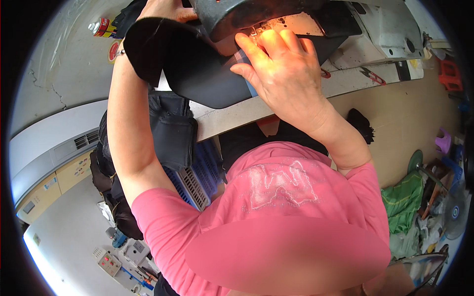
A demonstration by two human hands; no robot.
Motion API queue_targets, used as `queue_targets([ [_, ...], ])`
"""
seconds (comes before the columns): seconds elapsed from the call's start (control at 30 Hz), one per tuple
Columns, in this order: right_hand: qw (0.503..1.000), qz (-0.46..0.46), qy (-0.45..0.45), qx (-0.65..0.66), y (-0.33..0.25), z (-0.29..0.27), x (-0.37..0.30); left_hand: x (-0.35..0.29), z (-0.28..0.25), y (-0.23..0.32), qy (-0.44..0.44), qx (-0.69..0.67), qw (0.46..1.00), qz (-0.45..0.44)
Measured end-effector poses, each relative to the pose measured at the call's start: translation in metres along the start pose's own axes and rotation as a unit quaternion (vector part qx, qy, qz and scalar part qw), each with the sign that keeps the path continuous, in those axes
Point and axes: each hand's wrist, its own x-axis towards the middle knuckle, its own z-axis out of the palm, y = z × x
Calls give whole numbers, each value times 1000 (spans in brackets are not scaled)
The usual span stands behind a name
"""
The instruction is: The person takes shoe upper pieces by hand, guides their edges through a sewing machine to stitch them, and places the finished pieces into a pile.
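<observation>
You appear to be guiding the black sheet (207, 81) beside the machine head (234, 17) above the worktop (219, 120), grip of left hand (169, 9) and bent-fingered right hand (286, 69) undeterminable; the next move calls for steady alignment.

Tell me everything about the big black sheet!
The black sheet looks smooth and leathery, with a rounded lower edge. Its left side seems to curl across the left forearm; the rest lies over the white table. The right hand lies over its right part; the left hand is beyond the curl.
</observation>
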Motion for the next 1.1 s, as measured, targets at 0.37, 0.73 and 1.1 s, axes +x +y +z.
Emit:
queue_targets([
  [0.37,931,40,-127,340,9,-26,-80,-74,24,12,44,71,994,72],
  [0.73,575,287,-228,731,-28,1,-85,-139,68,93,142,41,989,-10],
  [1.1,429,258,-346,794,-59,66,-56,-261,119,86,380,-559,680,-286],
])
